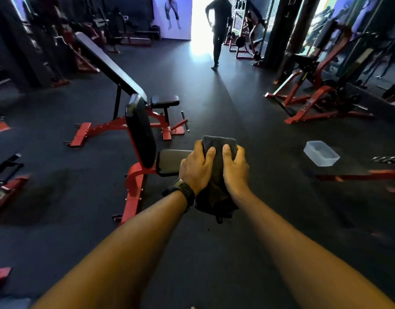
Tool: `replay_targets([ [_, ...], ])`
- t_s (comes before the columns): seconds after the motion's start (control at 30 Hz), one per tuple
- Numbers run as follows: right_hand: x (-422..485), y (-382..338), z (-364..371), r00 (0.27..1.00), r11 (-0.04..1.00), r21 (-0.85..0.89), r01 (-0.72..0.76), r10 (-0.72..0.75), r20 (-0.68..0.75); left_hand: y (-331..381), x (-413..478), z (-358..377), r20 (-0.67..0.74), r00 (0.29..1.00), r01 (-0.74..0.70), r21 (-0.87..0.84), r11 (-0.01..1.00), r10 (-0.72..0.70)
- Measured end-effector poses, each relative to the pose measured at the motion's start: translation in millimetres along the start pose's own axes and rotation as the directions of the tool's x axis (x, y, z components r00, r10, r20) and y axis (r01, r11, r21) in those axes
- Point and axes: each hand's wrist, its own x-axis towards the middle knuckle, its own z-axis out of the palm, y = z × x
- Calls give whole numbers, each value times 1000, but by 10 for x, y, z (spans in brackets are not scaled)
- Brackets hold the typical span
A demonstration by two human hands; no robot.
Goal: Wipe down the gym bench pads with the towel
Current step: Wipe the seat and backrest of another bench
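A dark grey towel [218, 152] is held in front of me, folded, with its lower end hanging below my wrists. My left hand [195, 166] grips its left edge and my right hand [235, 166] grips its right edge, thumbs on top. Just left of my hands stands a red-framed gym bench: its black back pad [140, 130] is raised steeply and its black seat pad [169, 161] lies partly hidden behind my left hand. The towel is above the seat pad's right end; I cannot tell whether it touches it.
A second red bench with a long inclined pad [107, 63] stands behind the first. A clear plastic tub [321, 153] sits on the dark floor to the right. Red machines [314, 103] line the right side. A person [218, 30] walks in the bright doorway ahead.
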Motion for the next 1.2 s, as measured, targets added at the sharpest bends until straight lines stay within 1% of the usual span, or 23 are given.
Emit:
replay_targets([
  [0.17,777,83,417,996,999,-30,-27,29,78,-362,720,68,-5,998,68,65,996,-68],
  [0.23,1019,151,552,992,999,-24,-38,41,119,-502,906,111,-15,991,131,70,989,-130],
  [0.3,1294,227,722,983,998,-50,-36,44,178,-697,1120,185,-53,981,192,114,975,-187],
  [0.4,1704,421,999,968,997,-74,-3,22,248,-1003,1445,293,-109,958,281,142,949,-267],
  [0.47,2017,579,1227,947,998,-67,-7,28,319,-1223,1676,398,-132,938,337,124,933,-321],
  [0.57,2485,815,1513,921,992,-130,2,49,387,-1562,2015,574,-153,896,433,102,895,-416],
  [0.63,2875,978,1693,883,987,-155,39,39,467,-1806,2265,706,-176,856,508,106,855,-486],
  [0.77,3421,1297,2008,805,970,-234,62,90,587,-2237,2595,930,-186,789,608,105,787,-585],
  [0.8,3449,1274,2003,795,969,-236,72,87,600,-2249,2599,925,-185,793,604,107,790,-581],
  [0.83,3707,1463,2231,768,967,-246,66,108,632,-2516,2790,1054,-200,758,646,98,757,-621],
  [0.87,3777,1468,2272,757,966,-241,91,90,647,-2552,2834,1068,-205,752,653,96,752,-627],
  [0.93,3979,1571,2458,719,960,-234,152,55,692,-2749,2940,1134,-228,717,689,89,719,-659],
  [1.03,4328,1963,2966,659,925,-293,243,64,750,-3362,3178,1310,-254,643,758,77,648,-723],
  [1.07,4409,2078,3096,643,915,-307,260,73,762,-3546,3234,1345,-247,630,770,82,632,-736],
  [1.1,4505,2270,3292,639,904,-334,268,93,764,-3825,3308,1404,-234,614,787,104,608,-754],
  [1.2,4718,2677,3668,633,879,-388,278,137,762,-4408,3471,1550,-178,609,793,163,587,-773],
])
